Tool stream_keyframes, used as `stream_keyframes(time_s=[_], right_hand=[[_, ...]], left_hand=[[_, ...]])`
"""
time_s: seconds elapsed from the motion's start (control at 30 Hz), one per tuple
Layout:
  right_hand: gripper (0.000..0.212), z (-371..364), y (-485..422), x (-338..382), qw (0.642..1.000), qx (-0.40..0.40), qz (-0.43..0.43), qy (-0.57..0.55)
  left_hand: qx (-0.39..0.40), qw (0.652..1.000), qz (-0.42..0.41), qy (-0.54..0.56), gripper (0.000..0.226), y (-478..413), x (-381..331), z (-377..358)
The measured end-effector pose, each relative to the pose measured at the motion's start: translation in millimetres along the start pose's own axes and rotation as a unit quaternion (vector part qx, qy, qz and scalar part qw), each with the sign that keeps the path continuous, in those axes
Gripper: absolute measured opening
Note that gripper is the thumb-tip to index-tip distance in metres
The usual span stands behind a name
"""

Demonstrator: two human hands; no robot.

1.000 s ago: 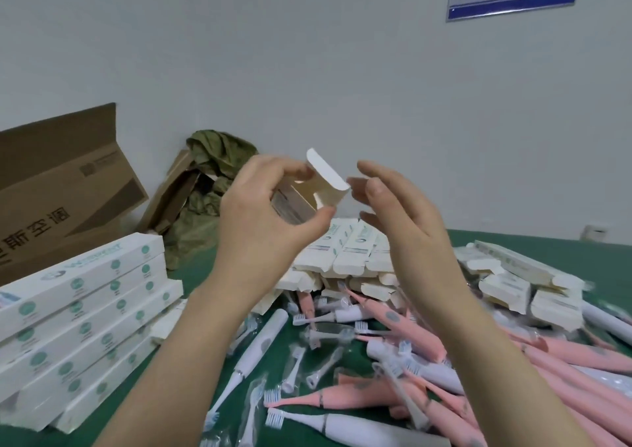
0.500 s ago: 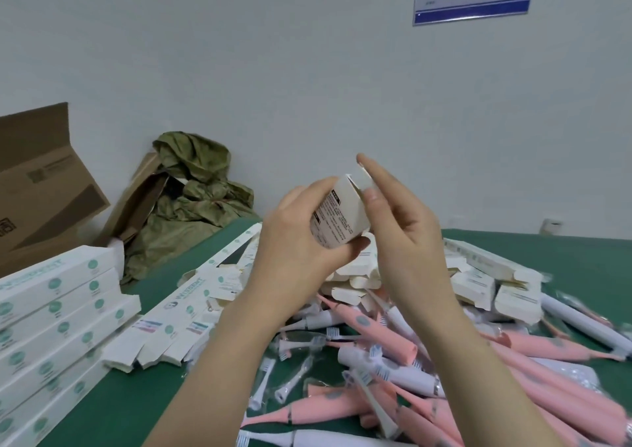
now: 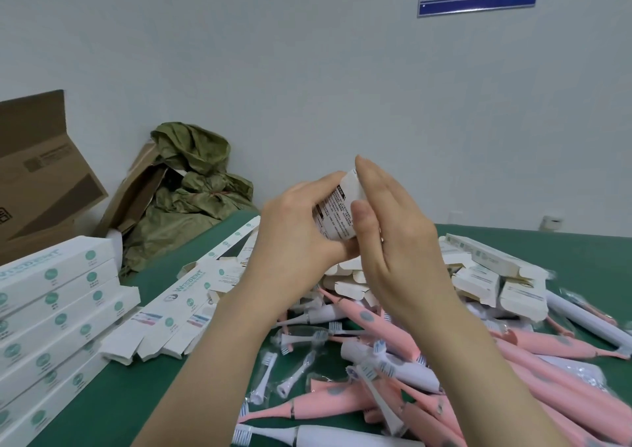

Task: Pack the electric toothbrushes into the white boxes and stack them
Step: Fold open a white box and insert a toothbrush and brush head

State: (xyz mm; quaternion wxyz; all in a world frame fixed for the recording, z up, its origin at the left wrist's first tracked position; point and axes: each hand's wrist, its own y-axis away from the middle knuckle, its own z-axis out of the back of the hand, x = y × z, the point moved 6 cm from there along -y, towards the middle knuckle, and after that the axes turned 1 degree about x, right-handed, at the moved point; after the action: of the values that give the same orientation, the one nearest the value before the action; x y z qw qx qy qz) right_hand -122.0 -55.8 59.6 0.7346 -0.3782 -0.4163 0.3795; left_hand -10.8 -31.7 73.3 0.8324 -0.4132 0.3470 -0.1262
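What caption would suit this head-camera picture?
Left hand grips a white box, right hand presses its end, above piled electric toothbrushes.

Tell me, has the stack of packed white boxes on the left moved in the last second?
No. The stack keeps its place beside the brown carton; only the camera turned.
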Motion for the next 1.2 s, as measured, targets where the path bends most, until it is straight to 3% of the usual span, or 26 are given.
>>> stream_keyframes(time_s=[0.1,0.2,0.27,0.33,0.4,0.5,0.57,0.6,0.63,0.67,0.73,0.8,0.87,0.93,1.0,1.13,1.2], right_hand=[[0.053,-3,0,3,1.000,0.014,0.013,-0.006],[0.043,0,1,-2,0.985,-0.031,-0.025,-0.170],[0.030,2,2,-19,0.950,-0.079,-0.117,-0.279],[0.016,-3,7,-42,0.932,-0.060,-0.238,-0.266],[0.022,-19,21,-64,0.911,0.044,-0.354,-0.208],[0.039,-51,44,-77,0.801,0.168,-0.484,-0.309],[0.031,-60,51,-72,0.714,0.175,-0.527,-0.427],[0.028,-59,51,-73,0.696,0.151,-0.533,-0.458],[0.027,-56,49,-77,0.697,0.112,-0.529,-0.470],[0.026,-51,46,-82,0.715,0.064,-0.518,-0.466],[0.023,-37,40,-86,0.772,0.005,-0.481,-0.416],[0.017,-29,34,-81,0.839,0.015,-0.437,-0.324],[0.015,-29,29,-65,0.886,0.053,-0.380,-0.259],[0.018,-37,24,-45,0.909,0.104,-0.331,-0.231],[0.034,-42,22,-28,0.921,0.147,-0.294,-0.209],[0.044,-33,18,-24,0.929,0.122,-0.289,-0.197],[0.041,-29,18,-27,0.936,0.110,-0.289,-0.169]], left_hand=[[-0.006,1.000,0.011,0.012,0.051,1,-1,2],[-0.035,0.998,0.001,0.060,0.057,2,-2,16],[-0.066,0.986,0.004,0.151,0.065,4,4,32],[-0.062,0.947,0.007,0.316,0.080,10,18,44],[-0.046,0.884,0.031,0.464,0.081,22,35,48],[-0.069,0.841,0.070,0.532,0.060,42,56,46],[-0.087,0.817,0.107,0.560,0.063,51,71,43],[-0.096,0.805,0.129,0.571,0.070,53,79,41],[-0.110,0.807,0.151,0.560,0.081,55,87,40],[-0.129,0.832,0.181,0.508,0.094,58,95,40],[-0.185,0.915,0.243,0.265,0.102,66,107,45],[-0.210,0.961,0.180,0.028,0.096,70,94,50],[-0.151,0.983,0.059,-0.081,0.084,66,70,36],[-0.071,0.992,0.003,-0.106,0.076,62,54,15],[-0.045,0.994,-0.010,-0.094,0.065,61,46,3],[-0.063,0.998,0.005,-0.003,0.048,67,49,5],[-0.045,0.998,-0.007,-0.033,0.037,68,46,4]])
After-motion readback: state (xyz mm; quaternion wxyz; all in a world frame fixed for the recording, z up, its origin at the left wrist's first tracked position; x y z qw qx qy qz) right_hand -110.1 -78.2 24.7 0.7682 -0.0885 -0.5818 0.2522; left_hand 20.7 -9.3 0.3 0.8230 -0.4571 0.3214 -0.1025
